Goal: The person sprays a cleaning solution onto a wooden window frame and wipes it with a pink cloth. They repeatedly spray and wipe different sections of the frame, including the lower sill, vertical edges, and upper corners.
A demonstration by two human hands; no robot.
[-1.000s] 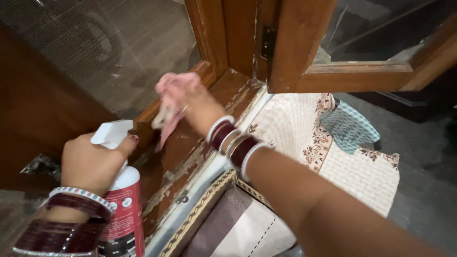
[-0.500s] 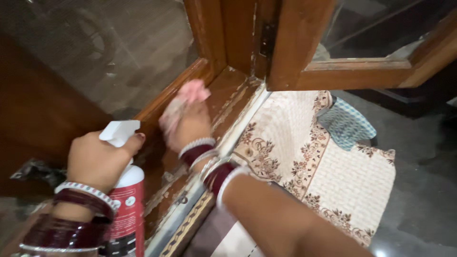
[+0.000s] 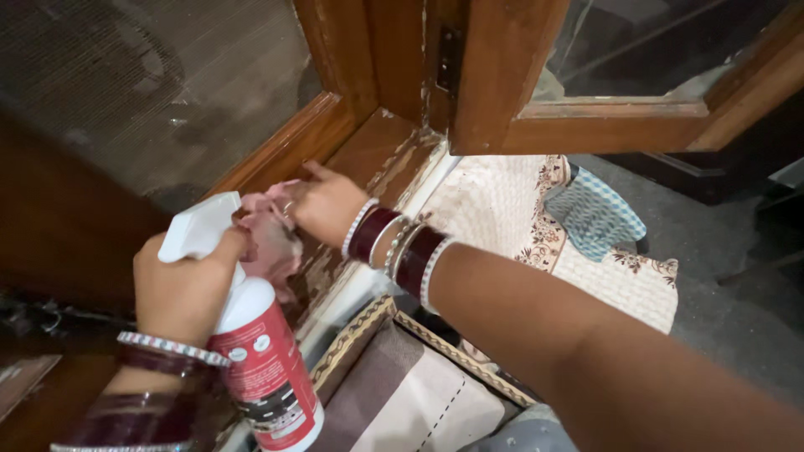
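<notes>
A wooden window frame with a mesh screen fills the top, and its brown sill is worn and patchy. Below lies a cream patterned cloth with a small blue checked rag on it.

The right hand presses a pink cloth onto the sill, its grip closed on the cloth. A moment ago this hand was lower on the sill; now it has slid back up toward the corner. So the wiping goes back and forth along the wood.

The left hand has stayed put, its grip closed round a red and white spray bottle, just left of the cloth, nozzle nearly touching it.
</notes>
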